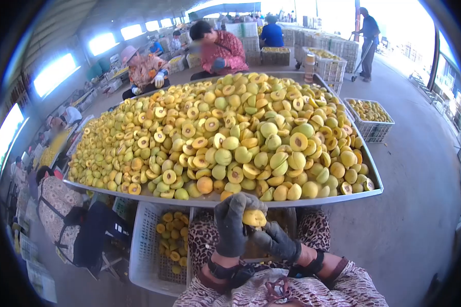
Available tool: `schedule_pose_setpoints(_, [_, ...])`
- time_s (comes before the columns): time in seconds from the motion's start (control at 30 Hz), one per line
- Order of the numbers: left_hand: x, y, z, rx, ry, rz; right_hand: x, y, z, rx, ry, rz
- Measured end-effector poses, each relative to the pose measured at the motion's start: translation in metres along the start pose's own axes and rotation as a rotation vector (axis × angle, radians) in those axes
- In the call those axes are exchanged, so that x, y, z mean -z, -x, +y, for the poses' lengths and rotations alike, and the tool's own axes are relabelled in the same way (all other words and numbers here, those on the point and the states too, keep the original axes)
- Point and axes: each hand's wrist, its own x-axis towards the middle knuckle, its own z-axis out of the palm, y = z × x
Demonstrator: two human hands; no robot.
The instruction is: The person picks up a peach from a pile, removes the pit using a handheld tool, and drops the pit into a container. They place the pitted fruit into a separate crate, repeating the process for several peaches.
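In front of my lap, my left hand [234, 220], in a dark grey glove, is closed around a yellow peach half [254, 218]. Just below and to the right, my right hand [276, 242], gloved the same way, has its fingers closed close to the peach's lower side. A small dark thing shows between the fingers, too little of it to name. Beyond both hands, a metal-rimmed table [312, 200] bears a big heap of yellow-green peaches [230, 138], many of them halved with brown pit centres showing.
At my left knee stands a white plastic crate [143, 250] with peach halves [173, 236] inside. A filled crate [376, 130] sits on the floor to the right. Two people work across the table, another sits at the left. Stacked crates [338, 48] and a person pushing a cart are farther back.
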Motion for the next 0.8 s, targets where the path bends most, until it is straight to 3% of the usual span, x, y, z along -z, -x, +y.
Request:
schedule_pose_setpoints(0.03, [0.002, 0.002, -0.001, 0.027, 0.037, 0.037, -0.004, -0.001, 0.001, 0.055, -0.028, 0.066])
schedule_pose_setpoints(0.07, [0.005, 0.003, -0.003, -0.011, -0.015, 0.046, -0.005, -0.003, 0.015, 0.021, -0.116, -0.006])
schedule_pose_setpoints(0.1, [0.013, 0.001, -0.002, -0.104, -0.225, -0.011, -0.007, -0.004, 0.027, -0.019, -0.202, -0.076])
schedule_pose_setpoints(0.13, [0.022, 0.003, 0.0, -0.19, -0.435, -0.083, -0.006, -0.005, 0.018, -0.165, -0.347, -0.166])
schedule_pose_setpoints(0.17, [0.026, 0.007, 0.005, -0.156, -0.455, -0.062, -0.005, -0.005, 0.024, -0.263, -0.457, -0.238])
schedule_pose_setpoints(0.23, [0.03, 0.011, 0.016, -0.369, -0.693, -0.173, -0.011, -0.01, 0.027, -0.36, -0.582, -0.311])
schedule_pose_setpoints(0.27, [0.032, 0.013, 0.018, -0.354, -0.706, -0.166, -0.015, -0.014, 0.018, -0.258, -0.481, -0.277])
schedule_pose_setpoints(0.33, [0.036, 0.017, 0.019, -0.026, -0.036, 0.166, -0.021, -0.014, 0.005, -0.161, -0.391, -0.252])
schedule_pose_setpoints(0.37, [0.068, 0.015, 0.003, -0.302, -0.524, 0.22, -0.021, -0.014, 0.002, -0.071, -0.323, -0.267])
schedule_pose_setpoints(0.4, [0.098, 0.012, 0.008, -0.167, -0.202, 0.285, -0.02, -0.016, -0.003, 0.021, -0.253, -0.278])
schedule_pose_setpoints(0.43, [0.128, 0.009, 0.012, -0.066, 0.138, 0.39, -0.013, -0.014, -0.009, -0.087, -0.226, -0.284])
schedule_pose_setpoints(0.47, [0.168, 0.006, 0.01, -0.083, 0.058, 0.485, -0.013, -0.01, -0.009, -0.084, -0.207, -0.151])
schedule_pose_setpoints(0.5, [0.203, 0.007, 0.014, -0.086, -0.361, 0.617, -0.007, -0.007, 0.003, -0.188, -0.166, -0.148])
schedule_pose_setpoints(0.53, [0.227, 0.005, 0.016, -0.089, -0.357, 0.617, 0.0, -0.004, 0.023, -0.292, -0.121, -0.145])
schedule_pose_setpoints(0.57, [0.245, 0.002, 0.016, -0.201, -0.892, 0.631, 0.003, 0.005, 0.045, -0.289, -0.112, -0.144])
schedule_pose_setpoints(0.6, [0.253, 0.0, 0.013, -0.311, -1.426, 0.615, 0.002, 0.019, 0.068, -0.324, 0.398, -0.215])
schedule_pose_setpoints(0.63, [0.249, -0.007, 0.009, -0.316, -1.417, 0.617, -0.001, 0.026, 0.081, -0.345, 0.908, -0.279])
schedule_pose_setpoints(0.67, [0.24, -0.018, 0.001, -0.371, -1.574, 0.506, -0.003, 0.025, 0.085, -0.338, 0.921, -0.281])
schedule_pose_setpoints(0.7, [0.229, -0.027, -0.008, -0.416, -1.73, 0.393, -0.007, 0.025, 0.087, -0.289, 0.731, -0.202])
schedule_pose_setpoints(0.73, [0.215, -0.039, -0.017, -0.402, -1.712, 0.315, -0.011, 0.025, 0.086, -0.247, 0.536, -0.124])
schedule_pose_setpoints(0.8, [0.203, -0.073, -0.04, -0.419, -1.744, 0.08, -0.015, 0.017, 0.077, -0.239, 0.542, -0.115])
